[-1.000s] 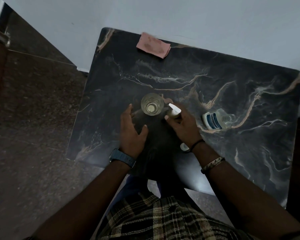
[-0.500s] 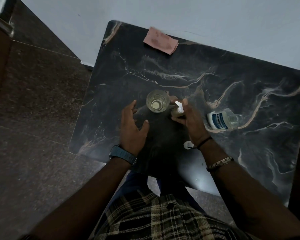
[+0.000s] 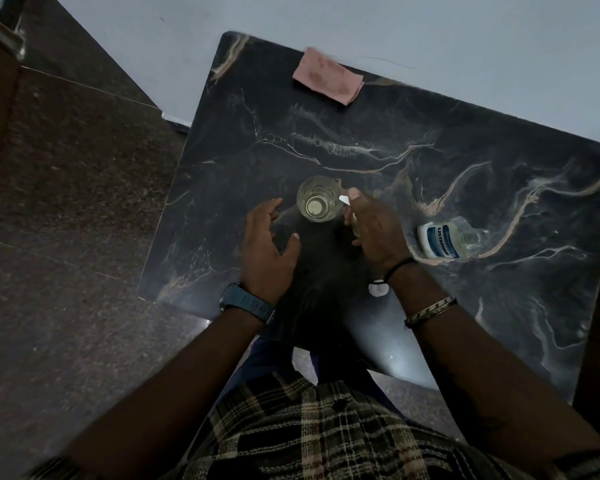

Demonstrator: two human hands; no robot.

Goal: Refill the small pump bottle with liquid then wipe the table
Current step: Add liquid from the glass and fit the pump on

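My right hand point(image 3: 374, 233) is closed around the small pump bottle point(image 3: 350, 216), whose white pump tip pokes out beside the rim of a clear glass point(image 3: 317, 199) holding a little yellowish liquid. Most of the bottle is hidden by my fingers. Left of the glass, my left hand point(image 3: 265, 247) hovers with fingers spread and holds nothing. A clear Listerine bottle point(image 3: 447, 239) with a blue label lies on its side to the right. A folded pink cloth point(image 3: 328, 76) rests at the far edge of the dark marble table point(image 3: 465, 174).
A small white cap point(image 3: 378, 289) lies on the table by my right wrist. A pale wall runs behind the table. Dark stone floor lies to the left, past the table's left edge.
My right hand has closed further over the pump bottle and shifted it toward the glass, hiding most of it. My left hand stays spread beside the glass.
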